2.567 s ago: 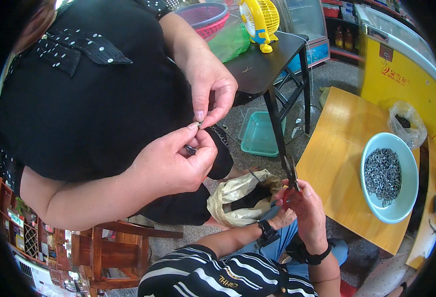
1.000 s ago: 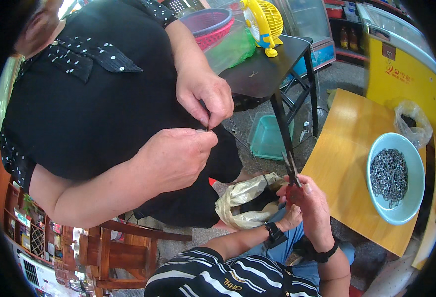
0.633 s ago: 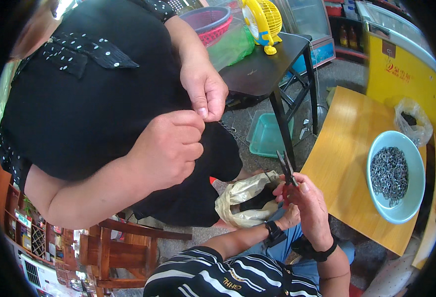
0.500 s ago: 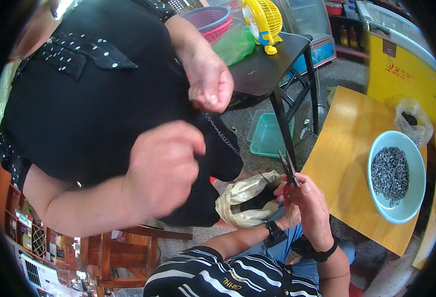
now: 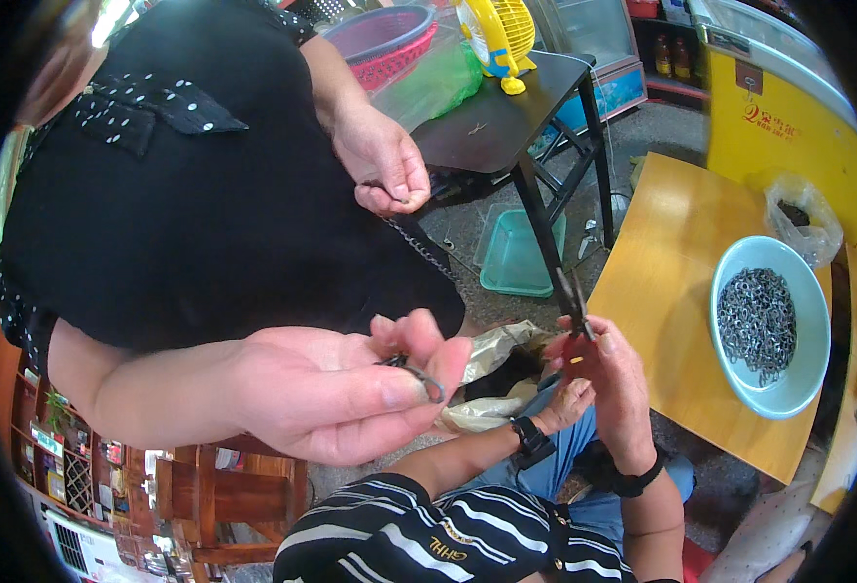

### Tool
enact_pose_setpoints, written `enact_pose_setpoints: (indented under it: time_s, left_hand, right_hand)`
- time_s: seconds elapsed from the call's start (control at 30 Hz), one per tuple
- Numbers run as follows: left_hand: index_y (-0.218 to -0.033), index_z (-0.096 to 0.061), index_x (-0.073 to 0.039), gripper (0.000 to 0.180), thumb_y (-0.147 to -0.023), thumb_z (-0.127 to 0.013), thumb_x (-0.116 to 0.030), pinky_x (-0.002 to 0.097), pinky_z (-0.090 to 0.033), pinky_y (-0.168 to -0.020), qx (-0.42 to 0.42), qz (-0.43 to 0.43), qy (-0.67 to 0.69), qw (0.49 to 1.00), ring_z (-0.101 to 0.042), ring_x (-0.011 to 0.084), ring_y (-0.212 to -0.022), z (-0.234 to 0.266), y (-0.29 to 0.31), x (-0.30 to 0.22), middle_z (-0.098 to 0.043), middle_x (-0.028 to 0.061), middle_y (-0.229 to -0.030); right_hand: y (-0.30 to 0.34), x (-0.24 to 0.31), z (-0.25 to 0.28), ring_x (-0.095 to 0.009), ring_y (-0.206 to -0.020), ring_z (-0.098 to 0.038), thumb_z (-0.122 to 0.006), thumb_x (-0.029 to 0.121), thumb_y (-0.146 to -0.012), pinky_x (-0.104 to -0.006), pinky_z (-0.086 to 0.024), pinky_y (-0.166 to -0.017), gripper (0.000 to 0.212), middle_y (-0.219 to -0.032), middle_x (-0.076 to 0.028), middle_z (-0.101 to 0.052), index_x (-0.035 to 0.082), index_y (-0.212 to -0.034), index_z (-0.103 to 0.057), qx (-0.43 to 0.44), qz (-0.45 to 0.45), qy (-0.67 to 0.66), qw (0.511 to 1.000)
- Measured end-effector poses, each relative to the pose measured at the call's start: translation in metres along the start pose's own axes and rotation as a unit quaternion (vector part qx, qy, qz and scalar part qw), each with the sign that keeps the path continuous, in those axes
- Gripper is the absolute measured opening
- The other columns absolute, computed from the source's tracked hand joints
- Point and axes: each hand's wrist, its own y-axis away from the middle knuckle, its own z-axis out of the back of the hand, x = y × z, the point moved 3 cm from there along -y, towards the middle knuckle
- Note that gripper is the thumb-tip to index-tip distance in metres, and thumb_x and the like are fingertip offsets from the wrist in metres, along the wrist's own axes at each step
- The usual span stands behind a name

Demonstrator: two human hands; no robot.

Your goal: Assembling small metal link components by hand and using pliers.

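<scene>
One near hand of a co-worker is well to the left of the person's right grip and pinches a small dark piece. The co-worker's far hand, beyond it, holds a thin chain by its end. The left grip is close at the left of the right one; its fingers are partly hidden, so I cannot tell whether they are apart or together. The right grip is closed around red-handled pliers, whose blurred tips point upward. To work well, I think, one should hold the handles steady and keep these tips away from the outstretched fingers.

As for the room, far left of the grips is a wooden chair. Beyond them, also to the left, a black tabletop carries a yellow fan. A cream bag is just left of the left grip. Right of the right grip, a wooden tabletop bears a pale blue basin of metal links, and near it is a clear plastic bag.
</scene>
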Motion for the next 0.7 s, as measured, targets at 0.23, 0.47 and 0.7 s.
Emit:
enact_pose_setpoints:
  time_s: [0.23,0.47,0.7]
  left_hand:
    - [-0.074,-0.047,-0.002,0.035,-0.096,-0.042,-0.028,0.0319,-0.038,-0.058,0.083,0.083,0.046,0.992,-0.045,0.0148,-0.061,0.011,0.001,-0.012,-0.046,0.0047,-0.063]
    - [-0.070,-0.048,-0.005,0.042,-0.098,-0.038,-0.035,0.0289,-0.034,-0.056,0.075,0.035,0.143,0.986,-0.041,0.0128,-0.059,0.021,0.008,-0.073,-0.041,0.0017,-0.062]
    - [-0.082,-0.050,-0.008,0.033,-0.099,-0.040,-0.034,0.0199,-0.033,-0.058,0.087,0.051,0.259,0.961,-0.039,0.0049,-0.063,0.044,0.020,-0.139,-0.041,-0.0035,-0.069]
  right_hand:
    - [0.004,-0.013,0.089,-0.028,-0.090,-0.054,-0.052,0.020,-0.090,-0.0361,-0.043,-0.078,0.029,-0.096,-0.015,-0.057,0.002,-0.112,-0.054,-0.227,0.173,0.542,0.790]
    - [0.020,-0.050,0.171,-0.031,-0.094,-0.049,-0.060,0.016,-0.081,-0.0432,-0.040,-0.079,0.024,-0.094,-0.014,-0.051,0.004,-0.100,-0.053,-0.322,0.052,0.799,0.506]
    - [0.032,-0.082,0.202,-0.032,-0.099,-0.048,-0.056,0.014,-0.077,-0.0430,-0.037,-0.093,0.027,-0.099,-0.017,-0.049,0.000,-0.101,-0.055,-0.303,0.041,0.837,0.454]
